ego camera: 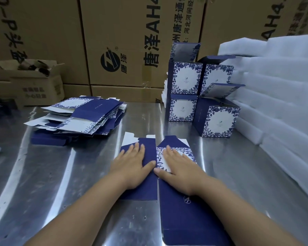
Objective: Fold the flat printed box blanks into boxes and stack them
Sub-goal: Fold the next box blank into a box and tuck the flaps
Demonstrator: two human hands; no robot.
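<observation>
Head view: left hand [131, 166] and right hand [178, 167] press box blank [185, 210], fingers straight.

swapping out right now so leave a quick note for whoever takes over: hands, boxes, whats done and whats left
Left hand: open, pressing flat on the navy half of the box blank lying on the metal table.
Right hand: open, pressing flat on the blank's printed panel.
Done: several folded boxes stacked at the far right, beside the white foam sheets.
Left: this blank is not yet folded up; the pile of flat blanks sits at the far left.
</observation>
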